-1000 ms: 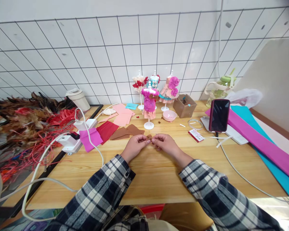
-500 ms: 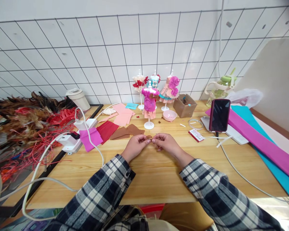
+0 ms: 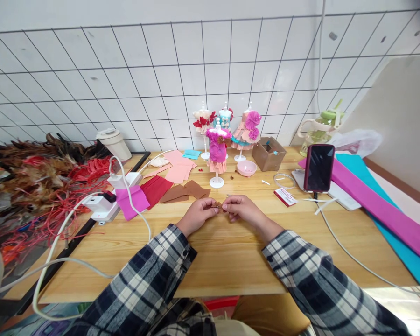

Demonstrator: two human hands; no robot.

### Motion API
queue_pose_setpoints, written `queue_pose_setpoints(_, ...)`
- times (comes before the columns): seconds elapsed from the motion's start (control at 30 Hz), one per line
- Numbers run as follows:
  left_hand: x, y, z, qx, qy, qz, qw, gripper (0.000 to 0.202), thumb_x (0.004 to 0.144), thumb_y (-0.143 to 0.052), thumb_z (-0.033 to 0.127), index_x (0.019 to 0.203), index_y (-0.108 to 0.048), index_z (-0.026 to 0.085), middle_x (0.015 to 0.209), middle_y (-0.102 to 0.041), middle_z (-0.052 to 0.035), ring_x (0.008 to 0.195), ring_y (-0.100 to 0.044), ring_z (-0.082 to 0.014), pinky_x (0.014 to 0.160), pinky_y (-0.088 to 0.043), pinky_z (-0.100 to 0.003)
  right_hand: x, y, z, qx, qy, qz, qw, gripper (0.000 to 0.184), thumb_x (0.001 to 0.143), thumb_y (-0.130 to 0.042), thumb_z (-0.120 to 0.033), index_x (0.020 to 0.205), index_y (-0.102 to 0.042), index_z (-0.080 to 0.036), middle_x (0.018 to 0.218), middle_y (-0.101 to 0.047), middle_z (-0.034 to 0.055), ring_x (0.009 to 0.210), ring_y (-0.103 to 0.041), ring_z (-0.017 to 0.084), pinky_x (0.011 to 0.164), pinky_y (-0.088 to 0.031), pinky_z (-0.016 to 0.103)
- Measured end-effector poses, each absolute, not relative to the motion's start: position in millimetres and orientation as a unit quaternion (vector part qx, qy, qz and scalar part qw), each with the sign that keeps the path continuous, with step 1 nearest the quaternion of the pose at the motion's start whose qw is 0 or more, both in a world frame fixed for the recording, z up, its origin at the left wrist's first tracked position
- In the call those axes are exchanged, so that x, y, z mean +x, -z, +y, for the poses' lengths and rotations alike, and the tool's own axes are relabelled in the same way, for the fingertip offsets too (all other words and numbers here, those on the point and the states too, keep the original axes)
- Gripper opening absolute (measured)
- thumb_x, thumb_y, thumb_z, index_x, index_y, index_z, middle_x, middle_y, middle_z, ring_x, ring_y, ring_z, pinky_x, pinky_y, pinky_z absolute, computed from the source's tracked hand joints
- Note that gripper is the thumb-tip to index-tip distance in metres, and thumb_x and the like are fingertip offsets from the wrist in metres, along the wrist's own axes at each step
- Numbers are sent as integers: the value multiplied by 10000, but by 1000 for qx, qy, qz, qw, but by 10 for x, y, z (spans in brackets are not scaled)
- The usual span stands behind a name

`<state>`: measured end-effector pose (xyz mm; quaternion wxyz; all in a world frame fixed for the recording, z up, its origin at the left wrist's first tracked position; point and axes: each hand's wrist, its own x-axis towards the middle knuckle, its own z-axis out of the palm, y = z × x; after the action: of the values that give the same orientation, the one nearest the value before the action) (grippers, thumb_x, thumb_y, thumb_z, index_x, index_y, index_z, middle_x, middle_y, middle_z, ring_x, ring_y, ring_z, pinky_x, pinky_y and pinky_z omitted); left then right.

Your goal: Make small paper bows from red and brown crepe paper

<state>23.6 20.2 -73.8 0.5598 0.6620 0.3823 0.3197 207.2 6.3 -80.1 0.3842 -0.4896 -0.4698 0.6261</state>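
A small folded brown piece (image 3: 219, 205), of paper or cloth, is pinched between both sets of fingertips above the table. My left hand (image 3: 199, 214) grips its left side, and my right hand (image 3: 244, 211) grips the right side; the fingers cover most of it. Just beyond the hands stands a mini dress form (image 3: 217, 147) in a magenta top and peach skirt, on a white base. Brown sheets (image 3: 185, 192) of a like colour lie to the left of it, near my left hand.
Behind are several dressed mini forms (image 3: 247, 128), a pink bowl (image 3: 247, 168) and a cardboard box (image 3: 269, 154). At left lie red sheets (image 3: 156, 191), a power strip (image 3: 105, 208), cables and feathers (image 3: 38, 163). A phone (image 3: 319, 168) stands at right beside coloured strips (image 3: 385, 205).
My right fingers have shifted slightly right, and the brown piece has turned between the fingertips so less of it shows. The things on the table stay where they were.
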Motion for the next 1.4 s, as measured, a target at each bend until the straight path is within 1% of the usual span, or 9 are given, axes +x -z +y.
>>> queue_pose_setpoints(0.13,238,764,213,675,-324,382,542,194,702,-659,333,727,-603,149,696,-582,-1,672,-522,-142,646,-401,-242,2064,780,60,-496,-626,-468,379,316,645,-732,-368,892,-651,-188,726,-607,-1,569,-545,83,476,-483,200)
queue_pose_setpoints(0.37,236,788,218,694,-326,378,519,183,731,-649,318,712,-588,147,697,-565,-4,694,-523,-141,657,-412,-239,2051,814,76,-477,-607,-509,380,354,598,-757,-427,730,-583,-149,612,-557,-29,512,-497,66,485,-429,198)
queue_pose_setpoints(0.57,282,835,229,671,-340,392,530,269,684,-721,358,797,-599,147,791,-615,-19,767,-578,-160,736,-447,-261,2035,871,103,-460,-577,-520,430,355,658,-686,-476,725,-520,-169,577,-503,-63,444,-443,52,446,-388,199)
queue_pose_setpoints(0.77,311,872,241,638,-355,396,557,336,683,-724,374,903,-630,138,882,-663,-49,809,-605,-171,779,-450,-278,2005,897,102,-461,-558,-541,429,311,695,-643,-453,747,-523,-170,626,-495,-58,442,-410,44,429,-379,198)
queue_pose_setpoints(0.97,307,846,217,627,-349,407,565,291,682,-713,383,716,-572,130,688,-575,17,657,-534,-117,656,-408,-233,2004,919,104,-468,-541,-551,430,266,702,-623,-425,735,-525,-180,649,-475,-51,475,-401,60,410,-375,202)
queue_pose_setpoints(1.13,303,844,219,640,-341,391,567,262,686,-700,352,722,-554,137,689,-547,24,653,-514,-111,642,-390,-227,2030,907,101,-476,-536,-560,415,243,714,-620,-408,730,-526,-185,645,-489,-50,445,-403,55,400,-356,201)
queue_pose_setpoints(1.3,293,829,213,648,-327,384,571,250,705,-679,349,764,-570,132,735,-582,2,696,-539,-128,677,-405,-239,2019,862,73,-468,-553,-547,419,325,722,-623,-443,920,-605,-186,737,-566,-18,505,-448,69,441,-400,207)
queue_pose_setpoints(1.33,292,829,211,654,-323,381,568,248,710,-674,352,765,-573,132,738,-588,-1,701,-544,-131,683,-409,-241,2015,858,72,-469,-550,-552,415,329,720,-627,-444,915,-615,-180,718,-569,-18,505,-444,70,448,-394,207)
queue_pose_setpoints(1.4,290,836,211,672,-317,382,549,244,716,-670,354,750,-574,132,725,-587,-2,695,-544,-133,679,-412,-243,2014,861,79,-477,-526,-571,413,291,701,-651,-428,819,-622,-164,650,-555,-26,505,-429,71,461,-370,204)
